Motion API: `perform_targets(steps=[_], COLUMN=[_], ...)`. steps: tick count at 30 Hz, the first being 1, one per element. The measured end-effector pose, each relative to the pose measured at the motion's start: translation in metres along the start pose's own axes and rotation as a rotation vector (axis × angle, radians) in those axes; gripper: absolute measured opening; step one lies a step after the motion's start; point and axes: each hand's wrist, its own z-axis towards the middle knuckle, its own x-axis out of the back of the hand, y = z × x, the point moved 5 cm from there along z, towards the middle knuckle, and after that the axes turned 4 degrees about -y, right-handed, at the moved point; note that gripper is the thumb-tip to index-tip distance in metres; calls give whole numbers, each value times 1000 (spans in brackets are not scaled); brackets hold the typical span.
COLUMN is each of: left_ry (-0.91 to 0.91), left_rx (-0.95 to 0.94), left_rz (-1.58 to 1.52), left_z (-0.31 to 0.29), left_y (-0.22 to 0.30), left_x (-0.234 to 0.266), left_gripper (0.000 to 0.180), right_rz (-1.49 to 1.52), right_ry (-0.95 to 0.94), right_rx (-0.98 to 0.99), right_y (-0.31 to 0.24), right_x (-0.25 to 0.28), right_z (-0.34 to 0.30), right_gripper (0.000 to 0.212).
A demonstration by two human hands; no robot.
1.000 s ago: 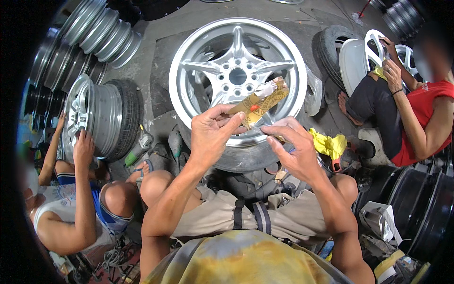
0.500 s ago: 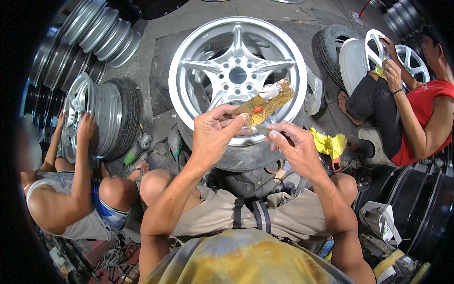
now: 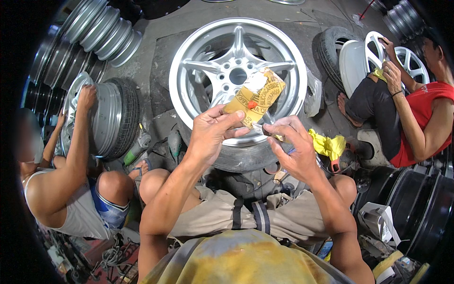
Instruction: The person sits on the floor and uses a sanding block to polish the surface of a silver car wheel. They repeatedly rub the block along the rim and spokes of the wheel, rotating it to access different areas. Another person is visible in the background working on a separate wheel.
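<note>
Workshop floor (image 3: 153,28) with wheels all around; person works with both hands over a silver wheel (image 3: 239,47).
Wheel lies flat on a tire (image 3: 241,158). Left hand (image 3: 210,128) pinches brown sandpaper (image 3: 257,102) above wheel's near side, white paste (image 3: 256,81) on its far end. Right hand (image 3: 297,149) just beside, fingers gripping a small thin piece (image 3: 258,128) at the sandpaper's near corner; exact kind can't be told. Hands close, not touching. Yellow cloth (image 3: 328,143) right of right hand. Co-workers sit left (image 3: 66,199) and right (image 3: 428,113), each at a wheel.
</note>
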Motion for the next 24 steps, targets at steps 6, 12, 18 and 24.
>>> perform_targets(steps=[6,12,18,24], left_ry=[81,101,79,36], left_rx=[-56,-153,-208,-359], left_rz=[85,269,715,1036], left_z=[2,1,-17,-6], left_y=[6,14,23,20], left_x=[10,13,12,16], left_gripper=[30,24,20,24], right_rz=[32,-12,-136,-246], right_ry=[-69,-215,-228,-228], right_rx=[-6,-150,-345,-365], right_y=[5,26,48,46], right_x=[-3,-1,15,25], right_z=[-4,-18,-30,-25], right_gripper=[31,29,17,20])
